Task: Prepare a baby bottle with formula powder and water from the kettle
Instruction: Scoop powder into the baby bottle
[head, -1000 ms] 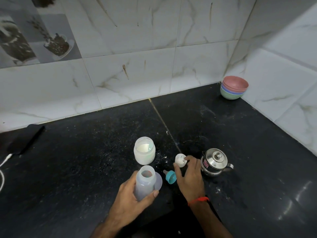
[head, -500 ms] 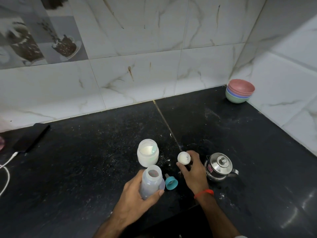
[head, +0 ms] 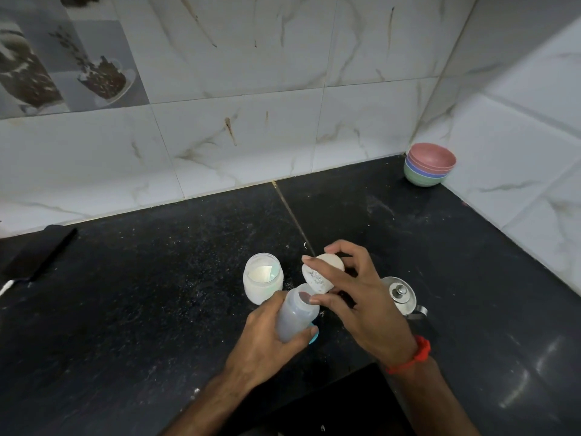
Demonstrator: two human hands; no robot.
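left hand (head: 267,338) has its fingers wrapped round the baby bottle (head: 297,314), holding it tilted with the open mouth pointing up and to the right, just above the black worktop (head: 157,294). the bottle is see-through and cloudy, and i can't tell what's in it. right hand (head: 361,297) is up over the bottle mouth pinching a small white round lid (head: 320,275) between thumb and fingertips — the lid is tipped on edge, and its flat face has some grey specks on it (powder maybe, can't say for sure). the other fingers of that hand are loosely spread. there's a red thread band (head: 412,357) on that wrist.

just left of the lid sits an open white jar (head: 262,280) with white powder inside, standing upright on the worktop, right beside the bottle. a bit of teal plastic (head: 313,336) pokes out from under the bottle near the left thumb, mostly hidden. the little steel kettle (head: 402,295) is on the right, partly behind the right hand, lid on.

far back in the corner is a stack of coloured bowls (head: 429,165), pink on top. at the left edge lies a dark phone (head: 34,251) with a white cable (head: 6,287) — well apart from everything else.
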